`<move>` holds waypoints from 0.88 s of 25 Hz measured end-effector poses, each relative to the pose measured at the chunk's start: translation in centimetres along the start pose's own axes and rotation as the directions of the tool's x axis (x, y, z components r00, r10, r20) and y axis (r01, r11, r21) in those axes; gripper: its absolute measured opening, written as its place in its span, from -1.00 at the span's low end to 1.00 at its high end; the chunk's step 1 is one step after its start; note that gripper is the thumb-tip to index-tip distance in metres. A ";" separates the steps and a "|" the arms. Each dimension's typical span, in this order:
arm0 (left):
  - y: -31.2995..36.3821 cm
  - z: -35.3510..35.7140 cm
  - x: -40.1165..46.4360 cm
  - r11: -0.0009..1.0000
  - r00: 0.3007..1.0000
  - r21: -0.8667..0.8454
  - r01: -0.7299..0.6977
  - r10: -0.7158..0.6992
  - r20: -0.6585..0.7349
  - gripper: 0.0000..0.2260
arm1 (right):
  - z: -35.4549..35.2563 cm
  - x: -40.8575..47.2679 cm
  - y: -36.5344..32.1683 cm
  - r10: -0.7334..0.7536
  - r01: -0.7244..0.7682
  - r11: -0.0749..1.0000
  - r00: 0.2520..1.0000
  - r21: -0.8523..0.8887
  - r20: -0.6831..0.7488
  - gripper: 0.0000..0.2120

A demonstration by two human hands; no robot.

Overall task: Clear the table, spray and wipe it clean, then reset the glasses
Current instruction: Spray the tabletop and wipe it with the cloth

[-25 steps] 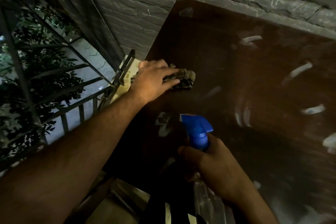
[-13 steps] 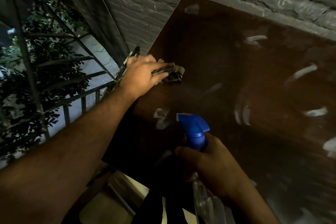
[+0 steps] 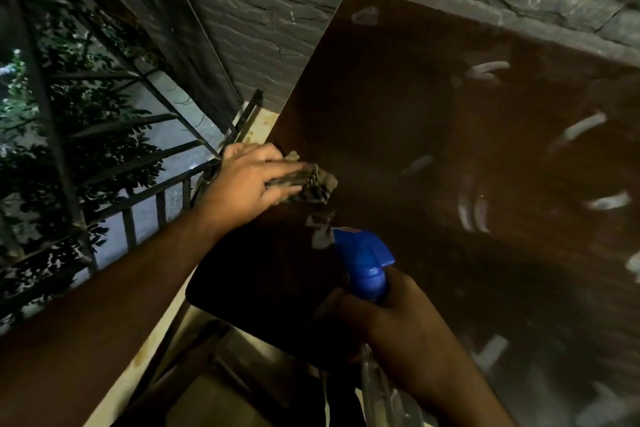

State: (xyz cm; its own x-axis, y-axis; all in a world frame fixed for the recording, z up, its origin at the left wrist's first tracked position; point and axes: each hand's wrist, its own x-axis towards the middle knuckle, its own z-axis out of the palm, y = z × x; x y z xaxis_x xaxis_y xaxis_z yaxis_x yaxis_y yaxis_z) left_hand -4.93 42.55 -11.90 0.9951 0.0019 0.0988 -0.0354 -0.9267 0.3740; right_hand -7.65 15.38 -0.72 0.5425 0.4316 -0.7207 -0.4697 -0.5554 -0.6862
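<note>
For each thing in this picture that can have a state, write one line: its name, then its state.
Left hand: pressing the cloth on the table, near its left edge.
Cloth: bunched, on the table.
Right hand: gripping the spray bottle's neck.
Spray bottle: held upright, nozzle pointing left.
Table: glossy, no glasses in view.

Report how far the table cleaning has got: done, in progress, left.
Done: nothing stands on the visible part of the brown table, so clearing looks finished. In hand: the left hand presses a cloth near the table's left edge, while the right hand grips the spray bottle. Left: wiping the remaining surface, and resetting the glasses; none are in view.
</note>
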 end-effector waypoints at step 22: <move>3.2 1.5 5.0 0.961 0.960 0.060 0.269 -0.263 -0.100 -0.67 | -0.5 -3.8 2.1 0.063 -0.063 0.998 0.997 0.003 -0.036 -0.82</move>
State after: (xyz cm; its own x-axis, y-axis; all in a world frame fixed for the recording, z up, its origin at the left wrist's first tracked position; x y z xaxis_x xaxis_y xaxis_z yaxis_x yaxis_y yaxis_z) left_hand 0.06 39.07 -11.62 0.9551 0.2826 0.0885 0.2395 -0.9130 0.3303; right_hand -10.37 12.18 0.63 0.5362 0.3698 -0.7588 -0.5054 -0.5794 -0.6394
